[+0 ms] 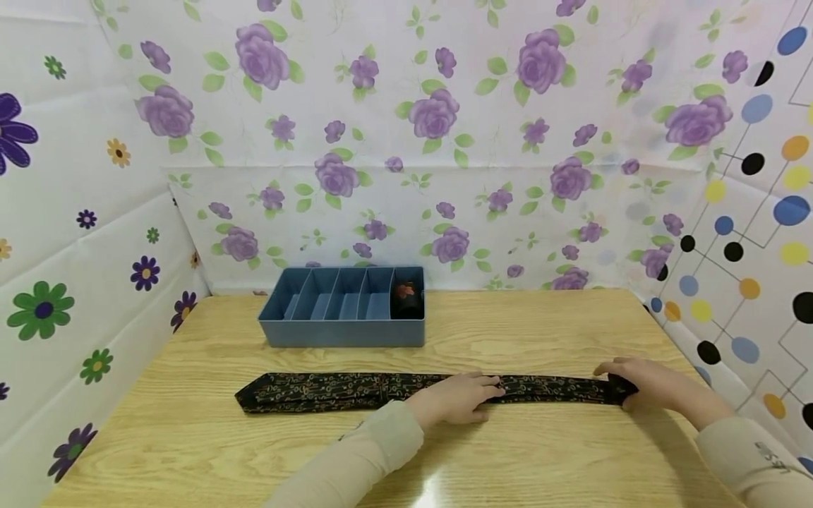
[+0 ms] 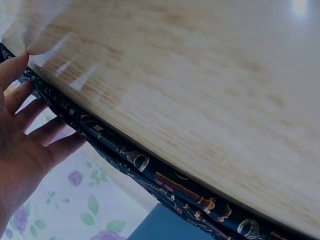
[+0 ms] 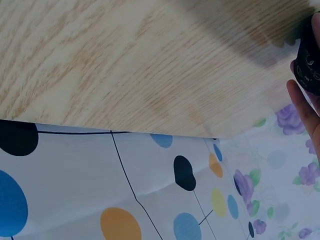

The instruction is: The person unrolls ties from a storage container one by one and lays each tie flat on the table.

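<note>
A dark patterned necktie [image 1: 317, 392] lies stretched from left to right across the table, its pointed wide end at the left. My left hand [image 1: 459, 396] rests on the middle of the tie; in the left wrist view its fingers [image 2: 62, 147] are spread and fairly straight against the cloth. At the tie's right end, my right hand [image 1: 651, 384] grips a small dark bunched or rolled part [image 1: 621, 389] between thumb and fingers. Only the edge of that dark bundle [image 3: 307, 65] shows in the right wrist view, partly covered by the hand.
Behind the tie stands a blue-grey divided box [image 1: 343, 334] with several compartments. A dark rolled item with a reddish motif [image 1: 406, 300] sits in its rightmost one. The wooden table [image 1: 527, 331] is bordered by patterned sheets at the back and both sides.
</note>
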`<state>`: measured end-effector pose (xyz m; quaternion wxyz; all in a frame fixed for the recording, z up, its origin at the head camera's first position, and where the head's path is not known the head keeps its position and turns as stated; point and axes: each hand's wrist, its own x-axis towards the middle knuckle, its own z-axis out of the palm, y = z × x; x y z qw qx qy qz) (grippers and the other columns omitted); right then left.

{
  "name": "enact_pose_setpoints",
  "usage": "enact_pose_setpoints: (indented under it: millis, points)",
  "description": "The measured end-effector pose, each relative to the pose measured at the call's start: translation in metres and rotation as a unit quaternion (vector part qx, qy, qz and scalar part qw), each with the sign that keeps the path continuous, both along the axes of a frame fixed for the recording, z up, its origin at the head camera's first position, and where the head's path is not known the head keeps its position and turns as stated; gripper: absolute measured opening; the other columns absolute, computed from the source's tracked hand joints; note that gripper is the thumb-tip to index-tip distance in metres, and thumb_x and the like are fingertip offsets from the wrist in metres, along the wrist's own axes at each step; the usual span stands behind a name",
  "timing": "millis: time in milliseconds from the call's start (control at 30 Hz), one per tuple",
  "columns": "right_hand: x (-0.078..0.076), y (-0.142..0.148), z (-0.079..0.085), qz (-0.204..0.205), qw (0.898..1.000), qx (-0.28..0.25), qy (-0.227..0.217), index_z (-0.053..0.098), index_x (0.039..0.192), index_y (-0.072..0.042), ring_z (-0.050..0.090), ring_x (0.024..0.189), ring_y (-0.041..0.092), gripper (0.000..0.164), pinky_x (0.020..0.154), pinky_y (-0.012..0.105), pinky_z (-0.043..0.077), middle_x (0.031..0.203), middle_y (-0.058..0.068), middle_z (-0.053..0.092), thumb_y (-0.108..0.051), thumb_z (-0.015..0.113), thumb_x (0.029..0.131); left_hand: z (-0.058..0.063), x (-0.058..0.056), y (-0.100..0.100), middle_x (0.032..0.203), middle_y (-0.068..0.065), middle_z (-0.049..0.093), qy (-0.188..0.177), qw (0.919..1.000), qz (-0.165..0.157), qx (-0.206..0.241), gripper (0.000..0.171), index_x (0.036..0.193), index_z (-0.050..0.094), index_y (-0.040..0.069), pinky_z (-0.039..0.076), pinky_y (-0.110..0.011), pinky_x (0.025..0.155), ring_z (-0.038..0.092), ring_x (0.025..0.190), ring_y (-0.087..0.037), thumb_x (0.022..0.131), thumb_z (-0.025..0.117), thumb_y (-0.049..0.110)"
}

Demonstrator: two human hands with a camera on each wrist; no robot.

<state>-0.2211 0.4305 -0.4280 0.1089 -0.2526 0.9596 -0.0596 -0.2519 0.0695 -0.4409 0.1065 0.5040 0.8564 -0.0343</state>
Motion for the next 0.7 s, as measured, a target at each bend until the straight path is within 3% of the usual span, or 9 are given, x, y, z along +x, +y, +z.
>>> enact_pose_setpoints:
  millis: [133, 267, 567, 700]
  points:
    - [0.000, 0.002, -0.003, 0.008, 0.999, 0.015, 0.027, 0.060, 0.099, -0.013, 0.063, 0.083, 0.029, 0.038, 0.068, 0.040, 0.054, 0.095, 0.003, 0.060, -0.018, 0.082, 0.068, 0.000, 0.000, -0.001, 0.155, 0.003, 0.028, -0.003, 1.0000, -0.001, 0.003, 0.054, 0.146, 0.037, 0.023, 0.030, -0.027, 0.114, 0.030, 0.142, -0.017, 0.096, 0.053, 0.034]
    - [0.001, 0.003, -0.007, 0.006, 0.998, 0.016, 0.062, 0.057, 0.094, -0.015, 0.062, 0.081, 0.026, 0.036, 0.066, 0.036, 0.053, 0.092, 0.000, 0.058, -0.014, 0.082, 0.068, -0.001, -0.001, -0.002, 0.155, 0.004, 0.027, 0.005, 1.0000, -0.004, 0.000, 0.054, 0.146, 0.036, 0.024, 0.030, -0.027, 0.114, 0.030, 0.142, -0.017, 0.096, 0.053, 0.034]
    - [0.003, 0.004, -0.009, 0.008, 0.997, -0.008, 0.079, 0.054, 0.094, -0.016, 0.062, 0.081, 0.024, 0.038, 0.063, 0.034, 0.051, 0.093, -0.002, 0.060, -0.011, 0.082, 0.069, -0.002, -0.003, -0.009, 0.154, 0.004, 0.029, 0.015, 0.9998, -0.010, 0.001, 0.049, 0.146, 0.036, 0.026, 0.030, -0.026, 0.114, 0.031, 0.141, -0.016, 0.099, 0.049, 0.020]
    - [0.003, 0.001, -0.009, 0.006, 0.997, -0.009, 0.077, 0.057, 0.099, -0.012, 0.062, 0.086, 0.029, 0.038, 0.067, 0.038, 0.053, 0.098, 0.004, 0.063, -0.010, 0.081, 0.070, -0.001, -0.004, -0.014, 0.154, 0.005, 0.029, 0.009, 0.9999, -0.004, 0.000, 0.049, 0.146, 0.035, 0.027, 0.029, -0.026, 0.115, 0.030, 0.142, -0.016, 0.100, 0.047, 0.018]
